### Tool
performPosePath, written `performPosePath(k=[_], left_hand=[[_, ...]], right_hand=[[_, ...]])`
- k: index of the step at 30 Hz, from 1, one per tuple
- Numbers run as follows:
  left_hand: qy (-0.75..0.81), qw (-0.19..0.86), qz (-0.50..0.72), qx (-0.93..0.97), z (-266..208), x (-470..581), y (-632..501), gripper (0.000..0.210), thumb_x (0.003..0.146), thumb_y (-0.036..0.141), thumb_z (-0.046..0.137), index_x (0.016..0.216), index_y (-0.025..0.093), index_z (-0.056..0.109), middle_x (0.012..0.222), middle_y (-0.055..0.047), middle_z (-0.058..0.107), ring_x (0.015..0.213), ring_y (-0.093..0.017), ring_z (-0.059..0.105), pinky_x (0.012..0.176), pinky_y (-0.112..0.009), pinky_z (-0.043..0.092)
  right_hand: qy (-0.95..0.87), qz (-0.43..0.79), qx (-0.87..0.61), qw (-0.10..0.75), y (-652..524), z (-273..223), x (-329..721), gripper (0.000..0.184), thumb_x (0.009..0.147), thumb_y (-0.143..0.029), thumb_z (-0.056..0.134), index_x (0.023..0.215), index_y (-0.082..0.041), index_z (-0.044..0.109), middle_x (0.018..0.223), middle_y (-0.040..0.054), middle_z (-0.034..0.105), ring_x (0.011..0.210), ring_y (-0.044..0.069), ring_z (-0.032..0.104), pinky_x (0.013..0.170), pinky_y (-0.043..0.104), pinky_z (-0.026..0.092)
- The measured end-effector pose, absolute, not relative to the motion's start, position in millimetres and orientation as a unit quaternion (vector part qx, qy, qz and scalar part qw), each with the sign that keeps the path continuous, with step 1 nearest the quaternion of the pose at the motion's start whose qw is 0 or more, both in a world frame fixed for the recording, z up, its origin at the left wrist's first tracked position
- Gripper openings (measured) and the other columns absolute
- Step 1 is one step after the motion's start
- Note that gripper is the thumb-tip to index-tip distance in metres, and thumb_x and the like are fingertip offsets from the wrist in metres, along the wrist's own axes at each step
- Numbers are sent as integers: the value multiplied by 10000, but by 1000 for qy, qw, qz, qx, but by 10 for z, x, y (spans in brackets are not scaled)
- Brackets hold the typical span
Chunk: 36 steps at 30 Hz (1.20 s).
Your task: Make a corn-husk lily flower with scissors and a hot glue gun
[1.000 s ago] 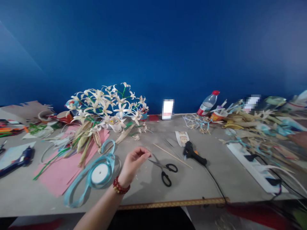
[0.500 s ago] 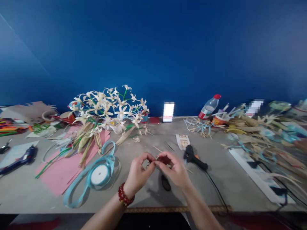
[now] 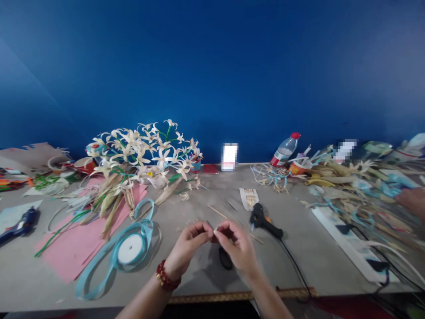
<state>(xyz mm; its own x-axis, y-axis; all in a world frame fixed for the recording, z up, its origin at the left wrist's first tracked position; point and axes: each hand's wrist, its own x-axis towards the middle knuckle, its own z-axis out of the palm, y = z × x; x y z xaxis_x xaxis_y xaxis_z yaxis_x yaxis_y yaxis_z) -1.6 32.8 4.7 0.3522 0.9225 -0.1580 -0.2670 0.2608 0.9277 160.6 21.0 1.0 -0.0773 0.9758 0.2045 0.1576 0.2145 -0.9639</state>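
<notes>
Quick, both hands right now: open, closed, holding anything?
Left hand, red beaded bracelet at its wrist: pinched closed; anything held can't be made out.
Right hand: pinched closed beside it; anything held is too small to tell.

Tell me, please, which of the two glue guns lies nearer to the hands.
The black glue gun, lying to the right of the right hand, is nearer; the dark blue glue gun lies well away, at the picture's left edge.
</notes>
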Motion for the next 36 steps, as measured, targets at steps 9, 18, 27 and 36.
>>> performPosePath(k=[9, 18, 27, 36], left_hand=[[377, 730, 387, 418, -29, -118, 338, 285, 687, 391, 828, 752, 152, 686, 736, -27, 661, 730, -157, 585, 754, -266, 446], [468, 387, 433, 666, -20, -92, 281, 90, 872, 237, 612, 808, 220, 673, 834, -51, 692, 820, -225, 631, 765, -293, 463], [464, 431, 433, 641, -127, -82, 281, 151, 898, 296, 600, 783, 209, 648, 777, -27, 646, 750, -192, 601, 721, -254, 445], [472, 534, 445, 542, -169, -134, 385, 295, 866, 444, 634, 763, 169, 612, 713, -10, 575, 703, -153, 509, 663, -229, 400]], right_hand=[[-620, 422, -463, 471, 210, -44, 1531, 187, 885, -329, 597, 755, -194, 598, 662, -4, 625, 599, 145, 604, 573, 232, 489], [-638, 258, -513, 513, 201, -178, 1431, 125, 899, -270, 566, 793, -211, 598, 705, 6, 635, 637, 155, 606, 606, 241, 489], [-679, 276, -505, 457, 186, -254, 1695, 97, 935, -289, 571, 965, -220, 632, 881, 42, 701, 774, 184, 674, 704, 271, 545], [-708, 28, -663, 240, 441, -630, 3454, 484, 877, -439, 576, 1302, -211, 545, 1321, 170, 596, 1200, 355, 586, 973, 516, 499]])
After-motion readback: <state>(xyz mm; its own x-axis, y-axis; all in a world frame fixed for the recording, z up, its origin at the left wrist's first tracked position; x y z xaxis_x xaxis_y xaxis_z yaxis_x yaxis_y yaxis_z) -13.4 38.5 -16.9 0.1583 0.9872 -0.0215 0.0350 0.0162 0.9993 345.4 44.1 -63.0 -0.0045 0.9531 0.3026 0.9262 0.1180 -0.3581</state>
